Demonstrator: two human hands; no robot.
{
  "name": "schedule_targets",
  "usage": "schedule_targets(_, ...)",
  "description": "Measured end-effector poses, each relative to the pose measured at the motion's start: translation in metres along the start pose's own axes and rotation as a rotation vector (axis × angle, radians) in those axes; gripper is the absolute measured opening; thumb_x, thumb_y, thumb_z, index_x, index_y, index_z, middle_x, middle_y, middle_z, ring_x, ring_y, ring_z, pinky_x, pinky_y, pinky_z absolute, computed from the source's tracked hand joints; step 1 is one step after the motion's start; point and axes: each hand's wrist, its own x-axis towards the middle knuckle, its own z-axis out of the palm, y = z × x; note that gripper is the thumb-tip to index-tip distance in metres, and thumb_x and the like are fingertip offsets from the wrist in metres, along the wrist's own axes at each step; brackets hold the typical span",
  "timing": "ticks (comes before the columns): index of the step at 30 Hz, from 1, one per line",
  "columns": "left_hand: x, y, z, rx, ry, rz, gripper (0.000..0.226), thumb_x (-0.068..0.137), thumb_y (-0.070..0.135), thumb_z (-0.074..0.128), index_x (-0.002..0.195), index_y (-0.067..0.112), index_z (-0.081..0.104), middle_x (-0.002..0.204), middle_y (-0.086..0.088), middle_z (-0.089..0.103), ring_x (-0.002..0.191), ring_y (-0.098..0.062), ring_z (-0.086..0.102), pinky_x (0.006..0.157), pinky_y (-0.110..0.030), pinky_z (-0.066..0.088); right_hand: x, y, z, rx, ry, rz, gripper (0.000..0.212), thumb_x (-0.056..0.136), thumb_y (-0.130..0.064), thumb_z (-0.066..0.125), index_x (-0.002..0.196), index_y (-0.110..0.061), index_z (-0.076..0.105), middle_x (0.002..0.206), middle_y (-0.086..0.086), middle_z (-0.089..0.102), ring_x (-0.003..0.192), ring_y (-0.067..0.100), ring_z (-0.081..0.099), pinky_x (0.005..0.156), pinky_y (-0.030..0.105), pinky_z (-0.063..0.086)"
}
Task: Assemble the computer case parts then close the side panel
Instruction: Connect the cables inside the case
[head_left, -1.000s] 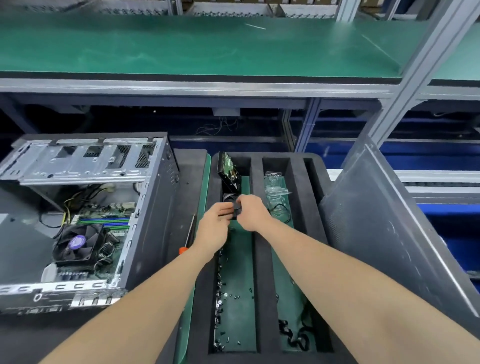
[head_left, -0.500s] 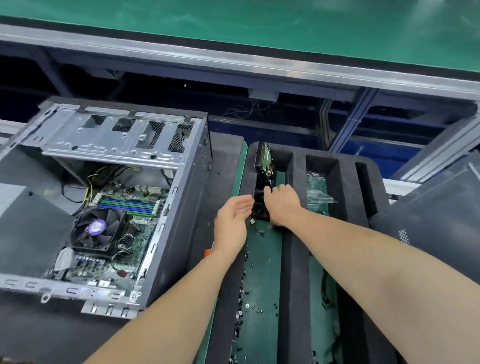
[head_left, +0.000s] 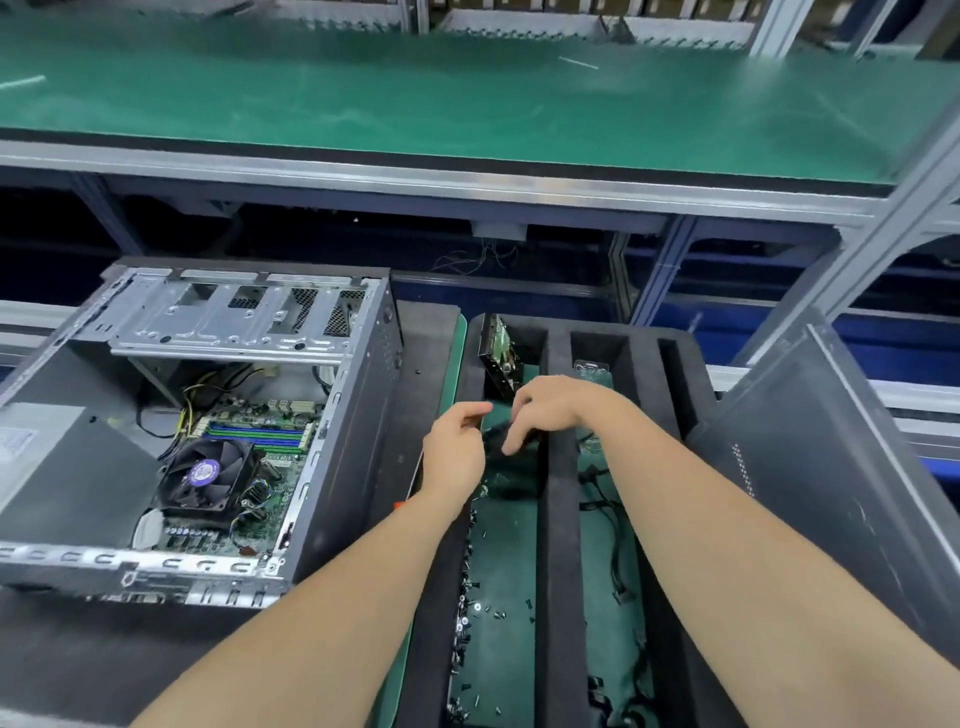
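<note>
**Location.** The fan (head_left: 511, 478), a small dark part that is blurring in this view, is lying in the left compartment of the foam tray (head_left: 556, 519). It is sitting just in front of the upright drive (head_left: 497, 353), below and between the two hands.

**Grip.** The left hand (head_left: 456, 451) is hovering at the fan's left side with fingers curled. Whether it is clamping the fan cannot be told. The right hand (head_left: 553, 410) is hanging over the fan with fingers apart and loosely bent, clamping nothing.

**Handling (judgement).** The fan is probably weighing little. Its frame is likely stiff plastic, its blades thin, and any lead may be snagging on the foam. Take hold at two opposite frame edges, keeping fingers off blades and hub.

**Change.** Half a second earlier the right hand was lying flat over the fan; it is now lifting and spreading. The left hand is staying beside it. The view is tilting upward, showing more of the green shelf (head_left: 467, 104). The case (head_left: 208, 415) is still standing open on the tabletop (head_left: 104, 665)
</note>
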Motion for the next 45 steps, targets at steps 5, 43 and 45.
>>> schedule_targets(5,-0.008,0.060,-0.003,-0.228,-0.009,-0.299,0.032,0.094,0.014,0.048,0.120,0.014,0.066,0.104,-0.006,0.066,0.078,-0.023,0.059,0.078,-0.036,0.056,-0.049,0.012,-0.017,0.489,0.193,-0.096,0.047,0.064,-0.044,0.093,0.105,-0.028,0.077,0.115,-0.014,0.068,0.114,0.015,0.060,0.084,0.031,0.046)
schedule_targets(43,-0.002,0.073,-0.373,-0.032,-0.477,0.189,0.058,0.081,0.022,0.086,0.129,0.013,0.055,0.128,-0.015,0.066,0.110,-0.031,0.071,0.097,-0.057,0.055,-0.104,-0.286,0.065,1.383,0.028,-0.410,0.047,0.104,-0.032,0.063,0.146,-0.030,0.041,0.144,-0.005,0.052,0.111,0.048,0.071,0.083,0.046,0.064)
schedule_targets(45,0.004,0.070,-0.378,-0.032,-0.484,0.233,0.050,0.085,0.017,0.083,0.128,0.014,0.059,0.124,-0.015,0.069,0.108,-0.032,0.072,0.097,-0.056,0.055,-0.104,-0.284,0.071,1.333,0.058,-0.377,0.046,0.104,-0.016,0.065,0.146,-0.020,0.046,0.140,0.008,0.063,0.113,0.043,0.072,0.078,0.038,0.064)
